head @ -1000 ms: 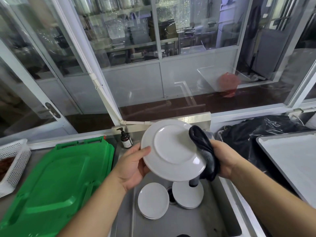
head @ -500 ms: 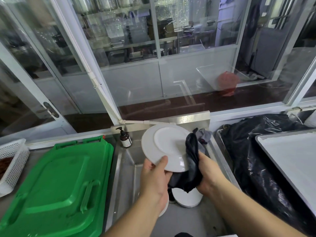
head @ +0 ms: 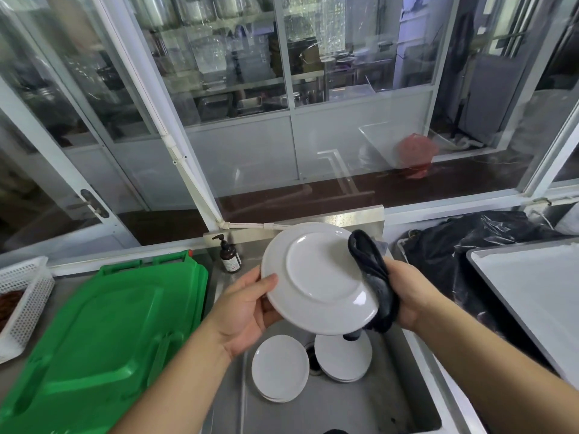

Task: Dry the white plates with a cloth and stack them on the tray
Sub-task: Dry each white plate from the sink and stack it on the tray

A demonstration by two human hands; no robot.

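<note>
One plate (head: 316,277) held over the sink (head: 391,399), two plate stacks (head: 280,368) below the hands.
The left hand (head: 242,311) pinches the plate's left rim, underside facing up; the right hand (head: 407,296) presses a dark cloth (head: 374,280) round its right rim. One tray (head: 532,296) lies right of that grip. One bottle (head: 230,258), label unreadable.

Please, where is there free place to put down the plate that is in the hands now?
The white tray on the right looks bare across its visible surface, bordered by the black plastic bag. The flat green lid left of the sink is also free. The sink is crowded at its far end by two plate stacks; its near floor is bare.
</note>
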